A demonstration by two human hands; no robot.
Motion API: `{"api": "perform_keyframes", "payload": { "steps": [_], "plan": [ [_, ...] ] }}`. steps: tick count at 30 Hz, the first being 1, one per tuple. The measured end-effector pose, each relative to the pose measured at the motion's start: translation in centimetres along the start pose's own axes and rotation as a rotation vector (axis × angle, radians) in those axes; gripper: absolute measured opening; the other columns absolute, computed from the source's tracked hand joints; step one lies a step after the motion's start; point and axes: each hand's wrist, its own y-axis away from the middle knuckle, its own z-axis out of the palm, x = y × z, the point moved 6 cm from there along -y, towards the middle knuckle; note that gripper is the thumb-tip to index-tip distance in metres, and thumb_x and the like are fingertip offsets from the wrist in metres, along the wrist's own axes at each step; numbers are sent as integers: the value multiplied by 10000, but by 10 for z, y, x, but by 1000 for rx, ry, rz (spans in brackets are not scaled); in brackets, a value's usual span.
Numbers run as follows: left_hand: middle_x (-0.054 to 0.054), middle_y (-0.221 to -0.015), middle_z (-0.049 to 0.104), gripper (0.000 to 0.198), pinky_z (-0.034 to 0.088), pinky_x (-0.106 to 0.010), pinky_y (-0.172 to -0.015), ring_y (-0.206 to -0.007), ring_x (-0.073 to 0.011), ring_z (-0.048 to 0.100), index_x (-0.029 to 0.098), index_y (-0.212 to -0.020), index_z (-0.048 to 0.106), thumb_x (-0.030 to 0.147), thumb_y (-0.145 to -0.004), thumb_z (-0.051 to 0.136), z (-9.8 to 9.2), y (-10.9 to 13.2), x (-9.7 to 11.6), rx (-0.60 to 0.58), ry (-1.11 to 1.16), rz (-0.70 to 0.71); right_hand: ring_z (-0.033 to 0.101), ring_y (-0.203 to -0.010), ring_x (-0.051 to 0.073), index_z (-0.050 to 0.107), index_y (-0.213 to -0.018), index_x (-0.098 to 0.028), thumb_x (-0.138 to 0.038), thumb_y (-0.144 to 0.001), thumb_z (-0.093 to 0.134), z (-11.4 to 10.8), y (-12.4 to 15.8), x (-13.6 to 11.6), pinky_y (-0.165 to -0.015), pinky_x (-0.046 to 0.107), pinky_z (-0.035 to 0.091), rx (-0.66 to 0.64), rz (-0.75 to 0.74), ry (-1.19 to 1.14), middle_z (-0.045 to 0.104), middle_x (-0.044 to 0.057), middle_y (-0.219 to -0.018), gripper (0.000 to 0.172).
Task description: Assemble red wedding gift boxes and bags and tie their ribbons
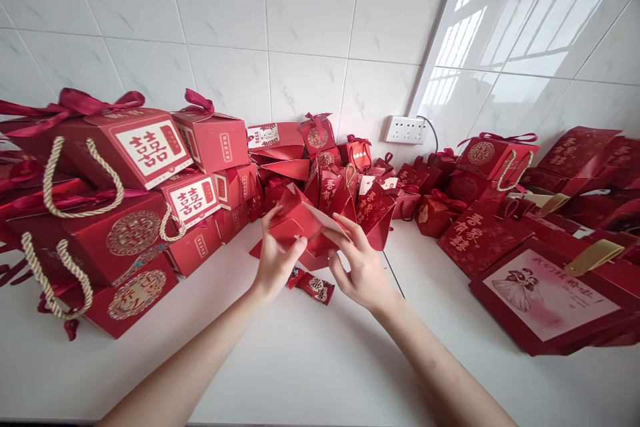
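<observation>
Between my hands is a red cardboard gift box (289,221), partly folded, with its flaps standing up. My left hand (273,257) grips its left side, the thumb pressed on the front panel. At its right, my right hand (361,265) pinches the edge of a raised flap with bent fingers. Below the box, a small red wrapped candy (316,287) with black and white print lies on the white table (300,360). Another small wrapped piece sits just left of the candy, partly behind my left thumb. Whatever is inside the box is hidden.
Red gift boxes with ribbons and rope handles (135,233) are stacked at the left. More small boxes (317,137) crowd the back by the tiled wall. Flat-lying red boxes (550,293) cover the right side. A white power strip (406,130) with a black cord is against the wall.
</observation>
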Motion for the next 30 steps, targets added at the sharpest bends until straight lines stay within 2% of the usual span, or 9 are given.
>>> {"api": "perform_keyframes", "payload": {
  "steps": [3,6,8,11,18,25,27,28,30],
  "plan": [
    [-58,-1093,627,704,510,-402,-915,-1019,-217,621,263,-1371,325,347,-755,657,4,2,-1,-110,82,35,619,-1011,235,519,-1212,-181,-239,-952,469,4,-2,2,-814,401,596,-49,62,-29,492,174,-1264,271],
    [-65,-1174,597,721,478,-431,-966,-1088,-234,584,289,-1399,306,323,-756,631,4,4,-6,-169,115,22,575,-999,240,535,-1026,-211,-221,-951,465,5,-2,4,-787,390,573,-57,80,-84,601,92,-1004,103],
    [-59,-1150,595,685,477,-431,-960,-1067,-232,578,289,-1392,329,300,-761,595,1,3,-10,-150,103,15,556,-946,240,481,-870,-227,-203,-938,454,3,-1,5,-713,360,554,-19,80,-116,577,49,-807,77],
    [-53,-1121,586,606,486,-419,-944,-1051,-232,571,277,-1353,383,268,-762,518,-5,2,-11,-74,76,36,540,-872,234,406,-786,-237,-211,-906,456,3,1,6,-612,327,518,0,80,-158,501,33,-724,133],
    [-82,-1372,473,561,492,-397,-925,-1119,-235,568,272,-1277,370,207,-742,523,-13,0,2,155,-3,92,520,-1142,292,398,-780,-231,-140,-796,436,12,5,-2,-694,361,541,-78,32,-283,477,87,-852,100],
    [-89,-1310,516,574,453,-425,-1001,-1198,-263,531,248,-1290,364,206,-739,521,-9,1,6,61,-50,173,567,-1095,259,462,-695,-209,-192,-925,436,12,6,0,-807,382,555,-33,172,-318,514,111,-986,232],
    [-81,-1258,547,560,452,-448,-998,-1180,-280,536,250,-1295,391,214,-747,497,-10,0,3,29,-64,183,531,-1174,270,530,-822,-200,-135,-888,474,13,7,0,-884,415,551,-27,149,-288,515,130,-1068,108],
    [-80,-1239,557,547,458,-460,-986,-1160,-290,545,252,-1291,407,218,-752,488,-12,0,2,27,-79,192,490,-1238,279,552,-955,-190,-88,-863,460,15,7,0,-928,442,539,-38,127,-267,506,148,-1131,165],
    [-80,-1266,541,536,445,-475,-1004,-1187,-305,527,259,-1290,422,215,-761,491,-14,-1,3,44,-112,211,373,-1365,291,463,-1265,-177,-9,-820,398,20,8,0,-1006,500,498,-96,87,-221,428,186,-1314,480]
  ]
}}
